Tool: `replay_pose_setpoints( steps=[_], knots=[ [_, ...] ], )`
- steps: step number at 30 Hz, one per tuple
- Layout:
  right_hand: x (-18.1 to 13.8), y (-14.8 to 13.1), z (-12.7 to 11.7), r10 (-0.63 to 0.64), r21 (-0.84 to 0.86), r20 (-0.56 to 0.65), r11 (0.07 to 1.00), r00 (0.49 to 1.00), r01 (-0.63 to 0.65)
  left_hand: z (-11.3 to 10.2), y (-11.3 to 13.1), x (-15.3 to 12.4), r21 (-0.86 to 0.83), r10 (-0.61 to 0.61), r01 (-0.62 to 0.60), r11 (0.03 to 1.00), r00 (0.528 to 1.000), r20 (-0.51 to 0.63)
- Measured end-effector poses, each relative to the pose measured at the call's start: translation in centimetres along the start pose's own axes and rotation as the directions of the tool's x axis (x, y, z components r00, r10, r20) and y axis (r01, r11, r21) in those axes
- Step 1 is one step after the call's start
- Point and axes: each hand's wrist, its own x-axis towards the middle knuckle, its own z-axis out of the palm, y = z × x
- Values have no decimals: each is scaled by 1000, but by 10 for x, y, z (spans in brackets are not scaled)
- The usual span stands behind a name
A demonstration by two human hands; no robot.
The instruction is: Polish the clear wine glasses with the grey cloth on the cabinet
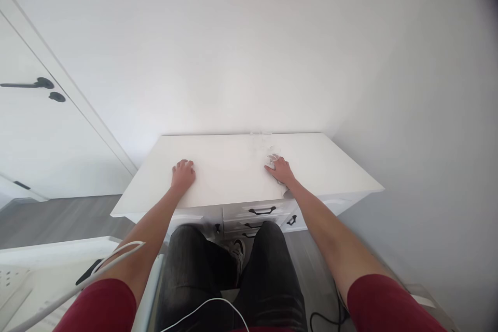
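Both of my hands are on a white cabinet top (pixel 229 171). Toward its left side, my left hand (pixel 183 175) rests palm down, fingers slightly bent and a little apart, with no object visible in it. My right hand (pixel 280 170), right of the middle, lies over a clear, see-through object (pixel 271 162). Its fingers are bent around this object, whose kind I cannot make out. Below the wrist, a greyish rounded piece (pixel 288 194) shows near the front edge; whether it belongs to the same object I cannot tell. Faint clear shapes (pixel 260 137) lie behind, near the wall.
Drawers with dark handles (pixel 262 211) face my knees. A white door with a black lever handle (pixel 44 83) is at left. Beside my left arm is a white open-topped unit (pixel 46 257) with a pale cable (pixel 116 254). A black cable (pixel 324 317) lies on the floor at right.
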Motion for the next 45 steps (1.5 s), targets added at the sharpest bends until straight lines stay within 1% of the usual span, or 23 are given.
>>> replay_pose_setpoints(
  steps=[3,6,8,10,14,18,22,25,30,34,37,39,41,43,45],
  knots=[
    [10,4,4,-26,24,40,999,999,25,19,40,22,-20,170,-169,985,982,76],
    [14,7,6,-35,34,78,999,996,33,37,81,41,-64,301,-295,953,940,159],
    [16,8,7,-39,32,100,999,994,36,43,101,51,-87,341,-330,940,919,199],
    [17,7,7,-38,27,121,999,992,35,45,118,61,-107,377,-362,926,899,221],
    [18,5,7,-33,28,144,999,989,29,46,153,78,-148,486,-463,874,838,246],
    [17,4,7,-27,40,158,999,987,21,54,177,90,-173,527,-498,850,800,286],
    [20,4,8,-33,38,166,999,986,27,66,188,97,-192,556,-522,831,769,315],
    [23,4,8,-38,29,164,999,986,34,74,197,100,-200,573,-538,819,758,311],
    [27,1,10,-33,13,171,999,985,31,85,210,104,-198,558,-522,829,765,322],
    [26,1,11,-28,8,170,1000,985,27,88,213,104,-179,541,-511,841,772,333],
    [26,0,12,-23,2,164,1000,986,23,86,212,100,-171,534,-507,844,774,340],
    [25,-2,12,-17,-5,165,1000,986,18,82,206,95,-170,535,-509,844,772,343],
    [25,-5,11,-5,-14,167,1000,986,8,76,195,90,-168,539,-514,841,768,346],
    [24,-12,11,7,-24,170,1000,985,-3,68,175,86,-161,536,-514,843,770,347],
    [25,-23,11,9,-30,173,1000,985,-4,58,147,84,-150,521,-502,852,781,344]
  ],
)
